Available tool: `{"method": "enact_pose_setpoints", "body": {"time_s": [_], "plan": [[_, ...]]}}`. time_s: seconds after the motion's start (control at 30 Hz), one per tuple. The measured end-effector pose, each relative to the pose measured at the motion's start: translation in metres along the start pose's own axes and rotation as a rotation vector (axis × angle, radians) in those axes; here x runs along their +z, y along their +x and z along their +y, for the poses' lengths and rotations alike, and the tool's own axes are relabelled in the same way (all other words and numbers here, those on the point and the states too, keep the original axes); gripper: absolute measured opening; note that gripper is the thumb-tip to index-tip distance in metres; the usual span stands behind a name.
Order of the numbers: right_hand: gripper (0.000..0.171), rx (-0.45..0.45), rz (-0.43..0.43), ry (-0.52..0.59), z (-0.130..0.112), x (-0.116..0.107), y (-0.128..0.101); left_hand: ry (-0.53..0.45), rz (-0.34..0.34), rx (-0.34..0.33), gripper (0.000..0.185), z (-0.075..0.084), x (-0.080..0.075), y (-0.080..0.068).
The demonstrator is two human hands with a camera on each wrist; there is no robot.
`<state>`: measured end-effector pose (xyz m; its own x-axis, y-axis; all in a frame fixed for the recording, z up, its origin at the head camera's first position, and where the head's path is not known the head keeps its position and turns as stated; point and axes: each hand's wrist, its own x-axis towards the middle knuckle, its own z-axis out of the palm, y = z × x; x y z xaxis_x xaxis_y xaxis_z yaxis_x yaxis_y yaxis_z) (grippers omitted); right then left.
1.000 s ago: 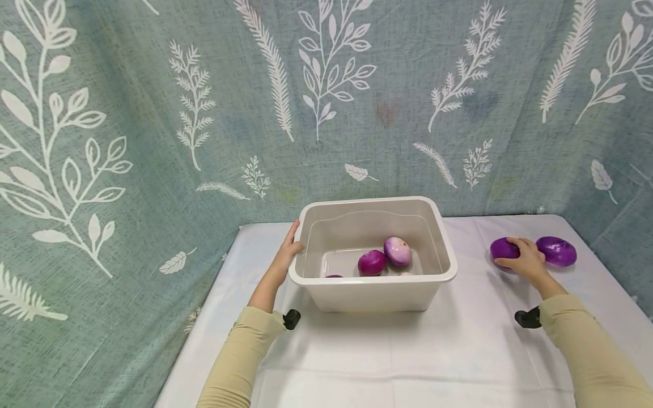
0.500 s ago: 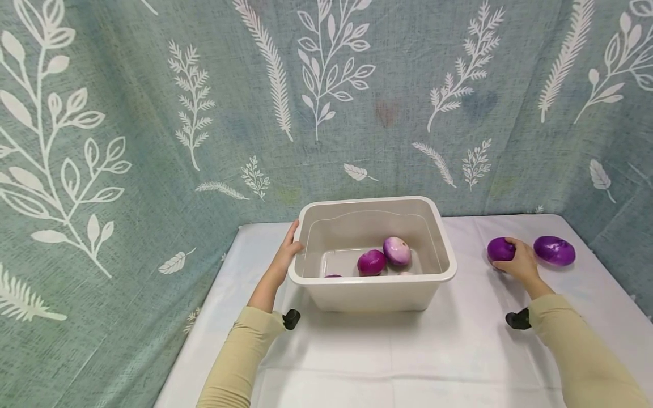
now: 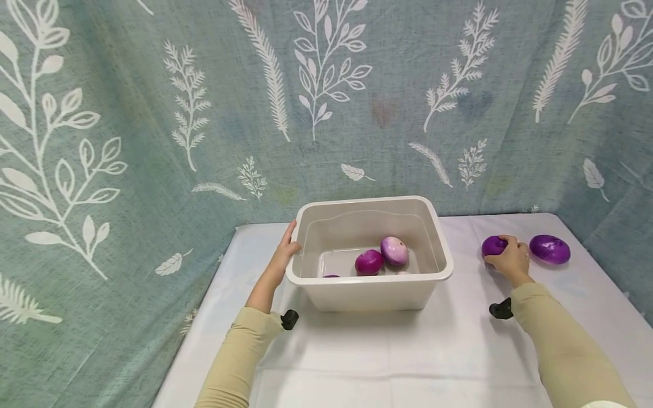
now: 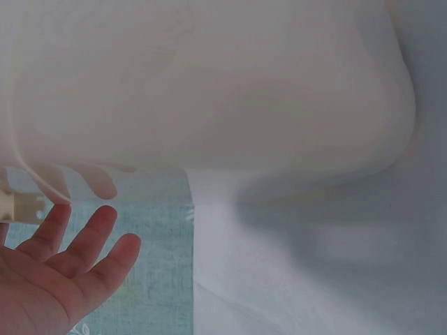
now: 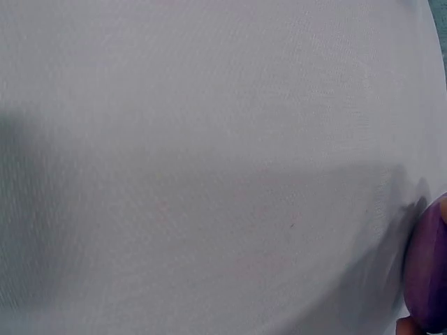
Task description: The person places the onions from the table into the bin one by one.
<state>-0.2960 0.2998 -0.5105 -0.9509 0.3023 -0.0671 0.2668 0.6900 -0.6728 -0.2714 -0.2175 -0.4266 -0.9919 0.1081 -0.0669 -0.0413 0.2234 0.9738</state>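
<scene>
Near the right end of the white table, my right hand (image 3: 511,262) grips a red onion (image 3: 492,246) with thumb and fingers. In the right wrist view this onion (image 5: 427,269) shows at the right edge, with two fingertips on it. My left hand (image 3: 282,256) rests at the left rim of a light grey plastic bin (image 3: 372,292), its thumb at the rim. In the left wrist view several relaxed, spread fingers (image 4: 105,276) lie close along the bin's outer wall. Inside the bin are a magenta onion (image 3: 369,263) and a paler purple-white one (image 3: 394,251); others show partly behind the front wall.
Another glossy purple onion (image 3: 550,250) lies just right of my right hand. A white cloth (image 3: 352,357) covers the table. Behind and to the left hangs a green curtain (image 3: 382,153) with white leaf prints.
My right hand and forearm have swung left, and the gripped onion has shifted slightly left, away from the other one. The left hand and the bin have stayed in place.
</scene>
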Motion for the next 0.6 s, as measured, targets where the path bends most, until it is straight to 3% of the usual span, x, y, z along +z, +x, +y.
{"method": "enact_pose_setpoints", "body": {"time_s": [0.6], "plan": [[0.079, -0.117, -0.02, 0.068, 0.004, -0.021, -0.003, -0.013, -0.016, 0.002, 0.075, 0.001, 0.001, -0.001]]}}
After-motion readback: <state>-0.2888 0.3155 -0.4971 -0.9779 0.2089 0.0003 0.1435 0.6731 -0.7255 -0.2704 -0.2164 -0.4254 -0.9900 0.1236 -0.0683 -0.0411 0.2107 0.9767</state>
